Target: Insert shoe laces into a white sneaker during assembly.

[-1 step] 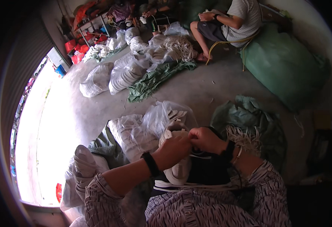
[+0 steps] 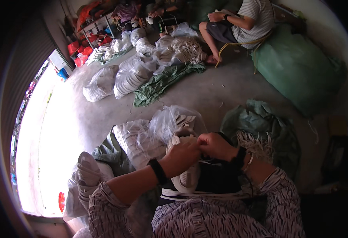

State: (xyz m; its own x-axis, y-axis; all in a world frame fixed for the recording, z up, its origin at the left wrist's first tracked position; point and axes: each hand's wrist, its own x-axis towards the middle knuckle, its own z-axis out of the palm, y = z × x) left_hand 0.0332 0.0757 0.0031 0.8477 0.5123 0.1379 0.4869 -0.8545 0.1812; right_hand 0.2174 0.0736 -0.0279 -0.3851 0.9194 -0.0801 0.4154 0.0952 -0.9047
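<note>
in the lower centre of the frame, the left hand (image 2: 183, 157) and the right hand (image 2: 218, 146) look narrowly pinched over a pale sneaker (image 2: 186, 181), holding what i cannot tell, and uneven pulling could tip this sneaker.

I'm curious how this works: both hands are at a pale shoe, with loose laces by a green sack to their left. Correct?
The side is wrong: in the head view, the loose laces by the green sack lie to the right of the left hand and right hand, which are indeed at a pale shoe.
</note>
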